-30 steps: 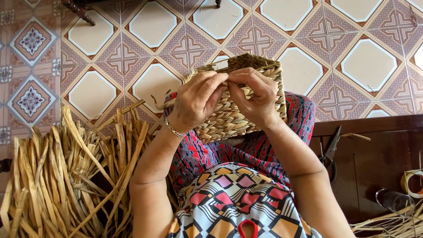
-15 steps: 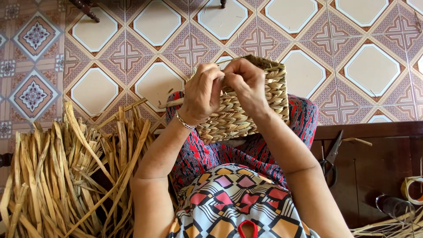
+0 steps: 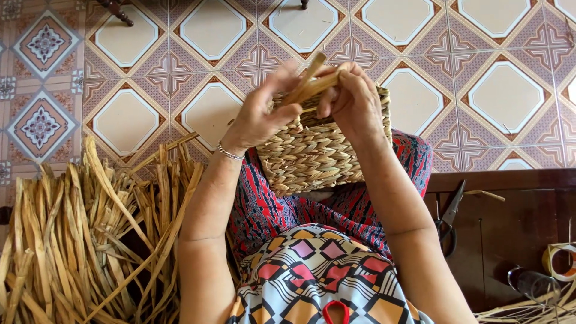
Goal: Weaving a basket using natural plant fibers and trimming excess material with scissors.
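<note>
We hold the woven basket (image 3: 318, 156) on our lap, left hand (image 3: 261, 114) and right hand (image 3: 354, 99) both pinching dried straw strands (image 3: 309, 84) at its rim.

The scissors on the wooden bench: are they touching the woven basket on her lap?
Apart. The head view shows the scissors lying on the bench, with patterned cloth between them and the basket.

Both hands pinch straw strands (image 3: 307, 84) above woven basket (image 3: 318, 150) (on lap).
</note>
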